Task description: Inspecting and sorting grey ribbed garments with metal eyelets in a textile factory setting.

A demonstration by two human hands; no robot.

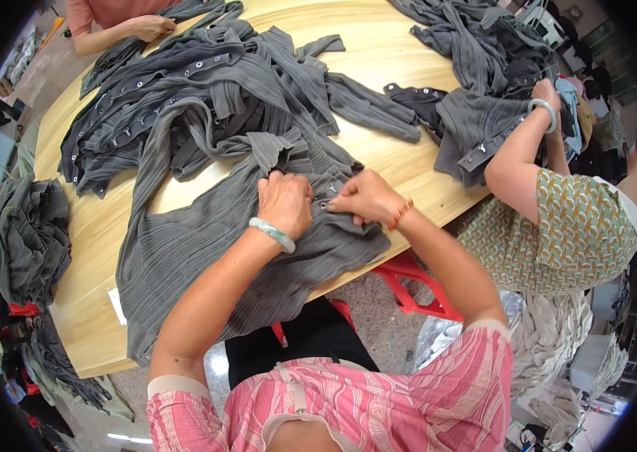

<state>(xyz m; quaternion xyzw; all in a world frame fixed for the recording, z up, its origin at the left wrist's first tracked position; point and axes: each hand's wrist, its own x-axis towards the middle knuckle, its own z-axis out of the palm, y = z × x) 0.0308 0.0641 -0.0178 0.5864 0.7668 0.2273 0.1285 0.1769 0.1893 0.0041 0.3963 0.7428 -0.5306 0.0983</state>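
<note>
A dark grey ribbed garment (205,241) lies spread over the near side of the wooden table, its lower part hanging past the edge. My left hand (285,200) is closed on the garment just below its collar, with the fingertips partly hidden. Close beside it, my right hand (366,197) pinches the garment's front edge between thumb and fingers. Small metal fasteners (324,204) show on that edge, between my two hands. Folds of cloth cover the rest of the front edge.
A heap of similar grey garments (145,98) covers the table's (394,64) far left. At right, a co-worker's hand (547,95) is on another grey garment (476,124); a second person's hand (151,28) rests at the far side. A red stool (420,282) stands below the edge.
</note>
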